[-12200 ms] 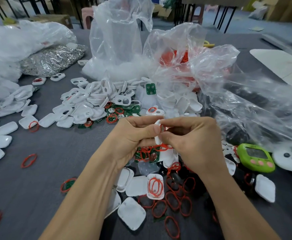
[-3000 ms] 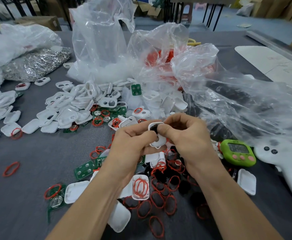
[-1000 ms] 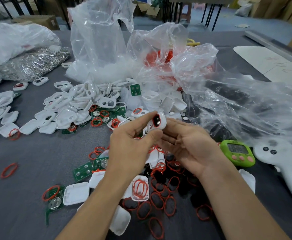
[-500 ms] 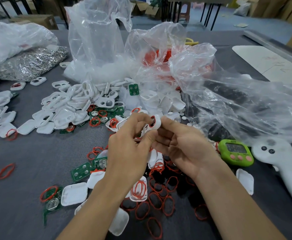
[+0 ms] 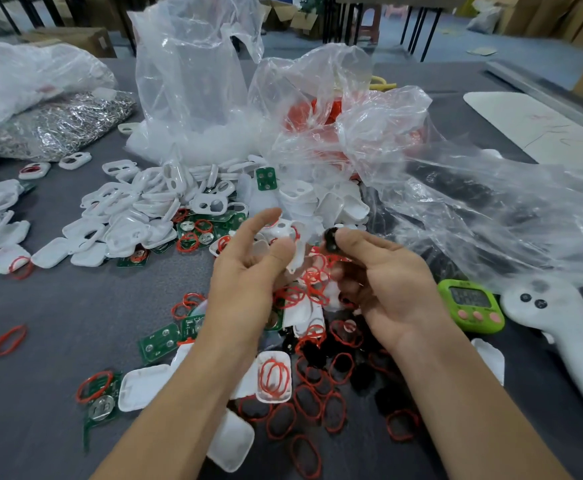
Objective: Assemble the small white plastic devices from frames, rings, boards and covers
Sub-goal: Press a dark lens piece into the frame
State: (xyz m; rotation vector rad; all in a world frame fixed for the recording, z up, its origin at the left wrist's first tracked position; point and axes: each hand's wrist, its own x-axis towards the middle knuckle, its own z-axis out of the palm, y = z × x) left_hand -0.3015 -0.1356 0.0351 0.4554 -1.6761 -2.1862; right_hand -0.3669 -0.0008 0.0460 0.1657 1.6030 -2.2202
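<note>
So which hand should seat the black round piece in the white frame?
Right, probably. The right hand pinches the black round piece just beside the white frame, which the left hand grips and can steady.

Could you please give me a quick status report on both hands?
Left hand grips white frame. Right hand pinches small black disc. Red rings heaped beneath.

Glossy white plastic covers (image 5: 148, 386), crinkly clear bags (image 5: 193, 74), seemingly matt grey table (image 5: 58, 306)
</note>
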